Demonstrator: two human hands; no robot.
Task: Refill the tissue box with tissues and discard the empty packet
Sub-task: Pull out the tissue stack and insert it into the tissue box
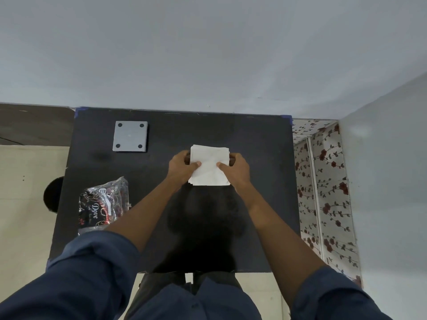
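A white stack of tissues [209, 165] sits at the middle of the black table [161, 181]. My left hand [181, 168] grips the stack's left side, thumb on top. My right hand [235, 168] grips its right side the same way. A dark brown box edge [231, 160] peeks out under the stack by my fingers; most of the box is hidden. The crumpled tissue packet [104, 204], black with red and white print, lies at the table's left front. A grey square lid or base [130, 136] with dark corner dots lies at the back left.
The table stands against a pale wall. A floral-patterned panel [323, 192] runs along its right side. A round dark object [53, 195] is on the floor to the left of the table. My blue sleeves fill the bottom of the view.
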